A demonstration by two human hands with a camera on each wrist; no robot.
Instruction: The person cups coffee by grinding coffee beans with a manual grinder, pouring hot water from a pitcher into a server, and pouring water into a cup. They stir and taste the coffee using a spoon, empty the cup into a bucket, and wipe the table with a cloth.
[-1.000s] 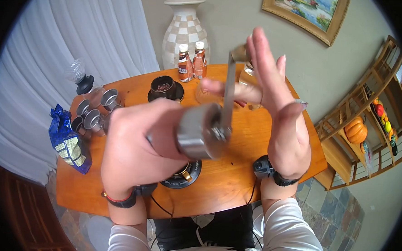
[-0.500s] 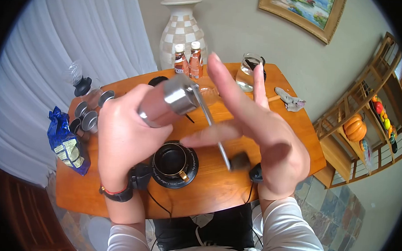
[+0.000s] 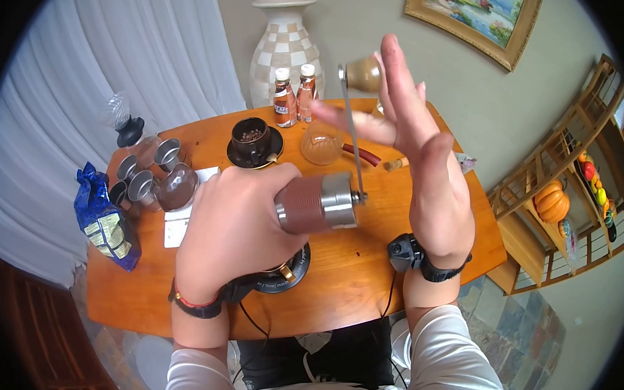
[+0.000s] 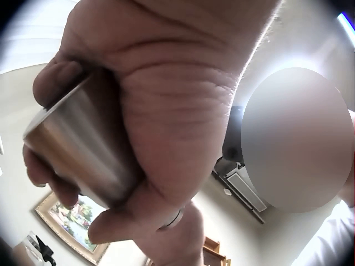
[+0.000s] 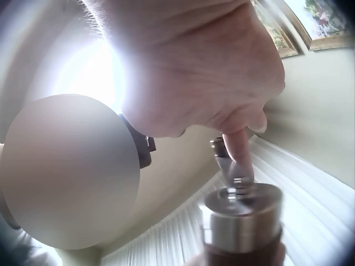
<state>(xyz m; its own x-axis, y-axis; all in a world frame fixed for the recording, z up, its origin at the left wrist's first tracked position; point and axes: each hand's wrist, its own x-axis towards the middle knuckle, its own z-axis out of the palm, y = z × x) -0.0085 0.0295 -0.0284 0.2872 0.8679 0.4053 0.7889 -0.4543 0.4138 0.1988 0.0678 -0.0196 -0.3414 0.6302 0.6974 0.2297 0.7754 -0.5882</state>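
Note:
My left hand (image 3: pixel 236 223) grips a hand coffee grinder (image 3: pixel 315 204) round its brown sleeve. The grinder is tilted over the table, its steel top toward the right. Its crank arm (image 3: pixel 352 130) points up, with a wooden knob (image 3: pixel 364 74) at the far end. Straight fingers of my right hand (image 3: pixel 437 166) lie right at that knob, the thumb apart. In the left wrist view the fingers wrap the grinder's steel base (image 4: pixel 83 138). The right wrist view shows the steel top (image 5: pixel 244 213) below the right hand (image 5: pixel 205 72).
A black cup (image 3: pixel 251 149) of coffee beans stands at the back, beside a glass server (image 3: pixel 320 146). Under my left hand, a black saucer (image 3: pixel 297 275) is partly hidden. Metal cups (image 3: pixel 143 186) and a blue bag (image 3: pixel 106 219) stand left; two bottles (image 3: pixel 283 102) behind.
The crank swung down toward the lower right and is back up, with the right hand following it. The grinder shifted up and left, then returned near its earlier place, held in the left hand throughout.

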